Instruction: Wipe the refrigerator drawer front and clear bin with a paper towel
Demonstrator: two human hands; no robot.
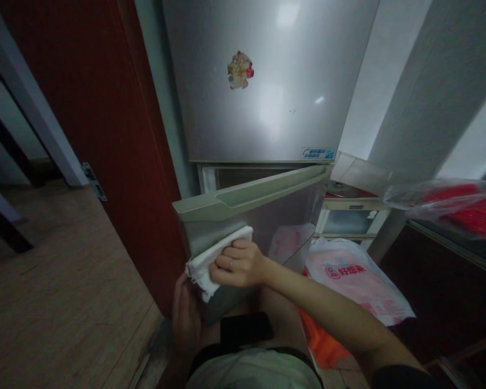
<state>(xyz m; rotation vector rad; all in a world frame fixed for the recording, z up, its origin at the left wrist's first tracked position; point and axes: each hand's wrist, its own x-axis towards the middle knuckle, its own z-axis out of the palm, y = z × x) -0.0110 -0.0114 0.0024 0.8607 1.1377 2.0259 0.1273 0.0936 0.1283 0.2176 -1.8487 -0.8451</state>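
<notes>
The right hand [238, 263] grasps a white cloth [204, 273], fingers curled over it, and presses it against the front face of the lower refrigerator door [287, 219], near that door's left edge. A ring [231, 264] is fitted on one finger. The left hand [186, 316] is positioned at the same edge, fingers extended upward beside the cloth's left end; whether it grips the edge cannot be told.

The lower door stands ajar, its left side swung toward the near side. A pale green handle ledge [263, 194] runs along its top. Above and farther back is the upper refrigerator door [267, 113], which carries a decorative sticker [240, 70] and, at lower right, a blue label [318, 153].

A dark rectangular object [247, 328] lies on the person's lap. To the right: a white printed bag [352, 273], an orange item [324, 340] nearer, and a windowed appliance [350, 221] farther back. To the left: a reddish-brown door panel [121, 140] with a metal latch plate [93, 181].
</notes>
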